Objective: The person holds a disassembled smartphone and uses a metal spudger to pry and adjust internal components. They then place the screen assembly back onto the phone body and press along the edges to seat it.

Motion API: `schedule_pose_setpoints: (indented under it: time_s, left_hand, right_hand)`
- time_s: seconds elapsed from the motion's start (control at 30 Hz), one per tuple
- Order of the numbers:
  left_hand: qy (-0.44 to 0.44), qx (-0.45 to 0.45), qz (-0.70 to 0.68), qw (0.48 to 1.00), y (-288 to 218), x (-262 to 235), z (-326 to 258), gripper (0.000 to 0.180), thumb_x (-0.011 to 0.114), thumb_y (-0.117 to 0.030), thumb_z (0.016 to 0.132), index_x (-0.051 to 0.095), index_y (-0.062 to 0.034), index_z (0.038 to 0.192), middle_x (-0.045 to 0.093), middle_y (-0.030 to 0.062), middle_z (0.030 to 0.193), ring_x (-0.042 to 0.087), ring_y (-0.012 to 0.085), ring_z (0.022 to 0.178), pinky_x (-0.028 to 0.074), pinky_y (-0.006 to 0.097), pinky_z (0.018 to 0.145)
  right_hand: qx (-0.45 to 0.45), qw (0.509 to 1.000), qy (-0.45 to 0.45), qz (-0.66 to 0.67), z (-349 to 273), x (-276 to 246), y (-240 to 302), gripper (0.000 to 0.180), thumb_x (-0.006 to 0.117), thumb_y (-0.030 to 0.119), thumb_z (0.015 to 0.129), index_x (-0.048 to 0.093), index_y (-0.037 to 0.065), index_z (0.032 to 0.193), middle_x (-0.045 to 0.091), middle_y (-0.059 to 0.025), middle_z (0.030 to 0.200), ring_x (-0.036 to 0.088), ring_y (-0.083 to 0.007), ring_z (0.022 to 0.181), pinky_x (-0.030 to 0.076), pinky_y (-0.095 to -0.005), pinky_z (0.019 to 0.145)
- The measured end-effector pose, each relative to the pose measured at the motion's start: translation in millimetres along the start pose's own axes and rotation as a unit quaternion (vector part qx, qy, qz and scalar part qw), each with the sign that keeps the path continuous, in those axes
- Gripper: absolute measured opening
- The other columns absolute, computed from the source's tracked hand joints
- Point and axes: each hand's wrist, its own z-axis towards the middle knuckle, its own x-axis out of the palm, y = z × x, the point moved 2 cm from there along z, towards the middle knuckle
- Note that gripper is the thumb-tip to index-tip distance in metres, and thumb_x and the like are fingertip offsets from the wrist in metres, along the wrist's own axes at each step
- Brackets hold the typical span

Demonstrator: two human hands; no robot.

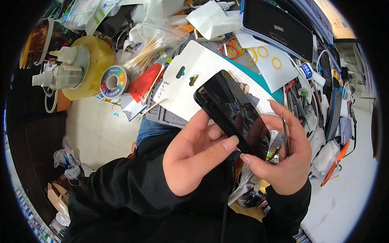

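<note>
A black smartphone is held tilted above the bench, its glossy dark screen catching reflections. My left hand grips its lower left side, with the thumb along the edge and the fingers partly hidden beneath. At the lower right corner, my right hand also holds the phone, thumb at the near edge. A slim metal strip, whose kind I cannot make out, runs along the fingers of that hand. Under the phone lies a white card sheet with punched hanger holes and handwriting.
Cotton swabs in a clear bag, a solder spool and a yellow tape roll with dropper bottles stand left. Rubber bands lie beyond the phone, near a dark tablet-like panel. Tools crowd the right.
</note>
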Motion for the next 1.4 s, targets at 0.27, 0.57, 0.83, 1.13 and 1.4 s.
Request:
schedule_pose_setpoints:
  time_s: [0.27,0.57,0.83,1.13,1.4]
  left_hand:
    - [-0.035,-0.042,0.069,0.996,-2,-7,9,0.059,0.051,-0.002,0.106,0.029,-0.0043,0.161,0.057,0.0163,0.148,0.061,0.0261,0.130,0.053,0.039,0.106]
    - [-0.050,-0.050,0.118,0.991,-6,-11,15,0.048,0.054,0.004,0.104,0.043,0.0056,0.150,0.065,0.0186,0.136,0.067,0.0252,0.122,0.059,0.035,0.100]
    - [-0.099,-0.121,0.218,0.963,-19,-13,15,0.029,0.061,-0.001,0.103,0.059,0.0099,0.129,0.074,0.0230,0.114,0.075,0.0268,0.103,0.064,0.034,0.089]
    - [-0.149,-0.179,0.192,0.953,-21,-9,13,0.024,0.058,-0.012,0.107,0.064,0.0085,0.118,0.075,0.0252,0.111,0.076,0.0322,0.102,0.065,0.038,0.084]
    - [-0.131,-0.191,0.214,0.949,-27,-6,10,0.029,0.055,-0.013,0.108,0.064,0.0113,0.122,0.074,0.0275,0.112,0.075,0.0337,0.104,0.064,0.039,0.089]
  right_hand:
    - [0.035,0.996,0.079,-0.008,8,-20,6,0.084,0.091,0.007,0.065,0.056,-0.008,0.140,0.069,-0.0163,0.123,0.066,-0.0217,0.116,0.050,-0.0359,0.104]
    - [0.109,0.981,0.156,0.029,33,-38,9,0.081,0.087,0.012,0.069,0.054,-0.013,0.138,0.068,-0.0233,0.126,0.065,-0.0285,0.120,0.050,-0.0386,0.107]
    - [0.115,0.979,0.164,0.040,39,-45,7,0.071,0.085,0.009,0.074,0.055,-0.015,0.134,0.069,-0.0252,0.122,0.070,-0.0276,0.113,0.053,-0.0378,0.102]
    - [-0.063,0.975,0.213,-0.012,40,-46,-4,0.056,0.077,0.001,0.076,0.061,-0.015,0.128,0.072,-0.0252,0.118,0.073,-0.0248,0.106,0.057,-0.0344,0.095]
    - [-0.117,0.955,0.207,-0.177,40,-48,16,0.045,0.072,-0.001,0.082,0.065,-0.010,0.125,0.074,-0.0220,0.108,0.074,-0.0206,0.095,0.056,-0.0298,0.082]
